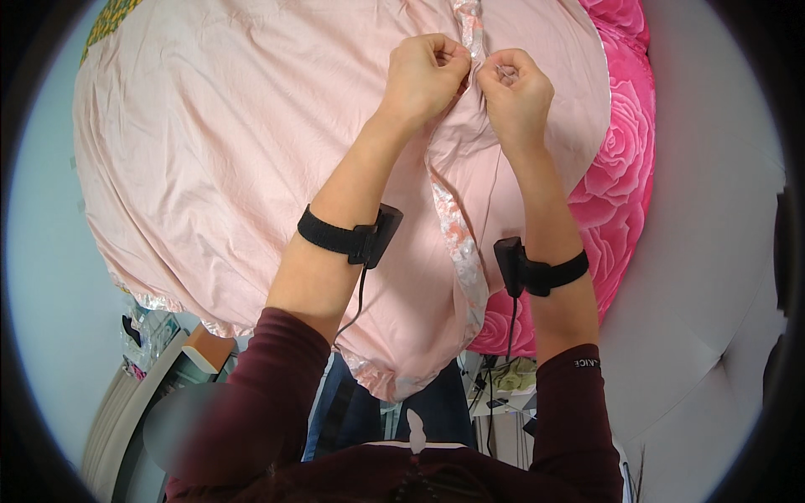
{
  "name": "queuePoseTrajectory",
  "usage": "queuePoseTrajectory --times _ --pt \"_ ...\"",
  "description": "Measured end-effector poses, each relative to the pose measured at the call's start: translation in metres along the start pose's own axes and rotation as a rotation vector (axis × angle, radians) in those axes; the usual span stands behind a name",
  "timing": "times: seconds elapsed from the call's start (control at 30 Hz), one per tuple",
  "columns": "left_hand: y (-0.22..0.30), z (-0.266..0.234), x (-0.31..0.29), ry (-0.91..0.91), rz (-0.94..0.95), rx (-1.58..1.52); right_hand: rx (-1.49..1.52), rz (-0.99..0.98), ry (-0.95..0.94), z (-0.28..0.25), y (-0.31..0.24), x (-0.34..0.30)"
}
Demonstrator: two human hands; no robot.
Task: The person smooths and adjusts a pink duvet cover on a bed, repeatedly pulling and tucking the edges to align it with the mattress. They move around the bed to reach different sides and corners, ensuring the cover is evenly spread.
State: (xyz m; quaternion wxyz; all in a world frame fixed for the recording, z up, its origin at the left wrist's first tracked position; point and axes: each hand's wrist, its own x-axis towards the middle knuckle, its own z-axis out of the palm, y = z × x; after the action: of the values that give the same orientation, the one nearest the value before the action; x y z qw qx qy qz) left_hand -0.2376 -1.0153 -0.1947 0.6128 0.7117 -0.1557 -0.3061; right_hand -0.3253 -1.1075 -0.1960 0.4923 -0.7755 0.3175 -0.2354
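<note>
Rose-patterned bedding (622,126) lies right of our 2 hands.
Beneath them spreads a pale pink cover (243,134); our left hand (426,77) and right hand (518,99) pinch its floral edge (455,226) close together, seemingly keeping that short stretch steady.

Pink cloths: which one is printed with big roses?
The bright pink cloth at the right, partly under the pale pink cloth; its deeper colour and large roses set it apart.

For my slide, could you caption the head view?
Left hand and right hand pinch at glossy patterned trim on pale pink cloth.
</note>
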Motion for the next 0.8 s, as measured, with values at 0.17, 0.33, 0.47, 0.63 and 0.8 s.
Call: queuePoseTrajectory --times 0.17,0.33,0.47,0.63,0.8 --pt "0.002 -0.001 -0.004 0.002 -0.056 -0.040 0.028 -0.004 0.039 0.002 0.004 -0.001" --pt "0.000 -0.001 -0.003 -0.016 -0.064 0.014 0.006 -0.024 0.054 0.002 0.006 -0.002" --pt "-0.001 -0.002 -0.004 -0.017 -0.040 0.058 0.108 0.023 0.024 0.000 0.006 -0.002" --pt "0.002 -0.002 0.010 -0.018 0.499 0.210 0.119 0.080 0.000 -0.005 0.006 -0.003" --pt "-0.001 -0.006 0.029 -0.300 0.446 0.290 0.352 0.112 0.068 -0.008 0.006 0.000"
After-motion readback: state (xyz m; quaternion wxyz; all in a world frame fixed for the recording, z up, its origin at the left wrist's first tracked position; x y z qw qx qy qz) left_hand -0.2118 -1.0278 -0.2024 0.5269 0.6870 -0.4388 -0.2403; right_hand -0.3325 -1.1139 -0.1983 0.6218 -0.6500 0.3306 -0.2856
